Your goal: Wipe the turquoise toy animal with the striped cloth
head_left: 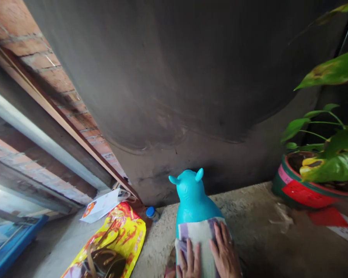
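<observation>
Under your right hand [224, 253] lies soft striped cloth [201, 235] over a smooth, glossy plastic toy [193, 197]. Left of your left hand [190, 264], a shiny printed bag [116, 239] rests on rough, matt concrete floor [249, 227].

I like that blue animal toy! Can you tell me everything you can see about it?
The toy is bright turquoise, smooth and shiny like plastic or rubber, with a rounded head and two small pointed ears. It stands upright on the rough concrete floor, seen from behind, near a dark wall. A striped cloth lies over its back. The left hand and right hand press flat on that cloth.
</observation>
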### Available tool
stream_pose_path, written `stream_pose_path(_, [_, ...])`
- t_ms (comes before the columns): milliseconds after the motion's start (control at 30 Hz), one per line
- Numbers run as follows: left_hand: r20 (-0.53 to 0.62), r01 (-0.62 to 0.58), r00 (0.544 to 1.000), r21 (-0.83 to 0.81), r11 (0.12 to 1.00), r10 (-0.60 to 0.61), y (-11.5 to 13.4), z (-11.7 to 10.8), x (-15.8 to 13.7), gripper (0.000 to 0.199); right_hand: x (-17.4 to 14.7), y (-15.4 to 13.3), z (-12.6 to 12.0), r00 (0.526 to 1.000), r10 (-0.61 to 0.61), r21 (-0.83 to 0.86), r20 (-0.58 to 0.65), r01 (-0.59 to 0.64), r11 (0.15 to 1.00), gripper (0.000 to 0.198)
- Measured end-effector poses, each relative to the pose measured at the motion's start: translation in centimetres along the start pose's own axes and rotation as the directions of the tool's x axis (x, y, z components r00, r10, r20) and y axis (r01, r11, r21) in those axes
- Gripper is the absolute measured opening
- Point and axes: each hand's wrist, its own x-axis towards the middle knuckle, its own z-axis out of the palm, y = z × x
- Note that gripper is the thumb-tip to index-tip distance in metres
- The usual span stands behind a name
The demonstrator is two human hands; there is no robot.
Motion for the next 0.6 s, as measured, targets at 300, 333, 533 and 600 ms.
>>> stream_pose_path(300, [0.118, -0.169, 0.981, 0.101, 0.980, 0.157, 3.9, -4.3, 5.4, 0.073, 12.8, 1.1, -0.6, 0.978, -0.188, 0.290, 0.089, 0.155, 0.945, 0.055])
stream_pose_path(333, [0.139, -0.147, 0.982, 0.107, 0.983, 0.132, 4.2, -4.6, 5.6, 0.065, 13.0, 1.2, -0.3, 0.978, -0.193, 0.295, 0.080, 0.162, 0.942, 0.054])
stream_pose_path(533, [0.133, -0.186, 0.977, 0.157, 0.970, 0.166, 4.4, -5.7, 4.9, 0.063, 10.3, 1.9, 0.8, 0.995, -0.097, 0.249, 0.000, 0.094, 0.964, 0.051])
stream_pose_path(600, [0.101, -0.273, 0.960, 0.153, 0.950, 0.260, 3.9, -5.8, 4.3, 0.070, 8.0, 2.5, 0.8, 0.997, -0.071, 0.211, -0.028, 0.075, 0.975, 0.046])
